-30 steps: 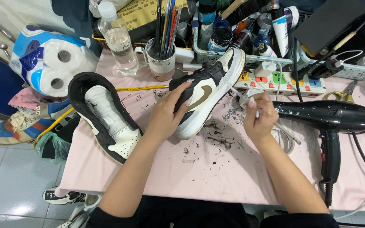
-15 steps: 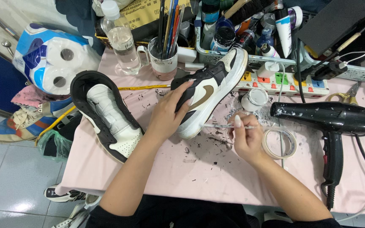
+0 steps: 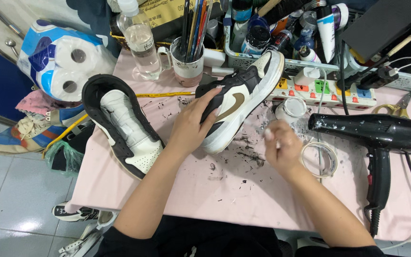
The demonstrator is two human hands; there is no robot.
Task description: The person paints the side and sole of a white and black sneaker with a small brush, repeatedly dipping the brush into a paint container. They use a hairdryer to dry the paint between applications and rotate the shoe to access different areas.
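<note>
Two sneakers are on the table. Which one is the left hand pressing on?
The left hand rests on the right-hand sneaker, tipped on its side with a brown side emblem. The other sneaker lies apart, untouched, opening up.

Left hand (image 3: 193, 126) presses sneaker (image 3: 243, 102); right hand (image 3: 281, 150) closed beside.
</note>
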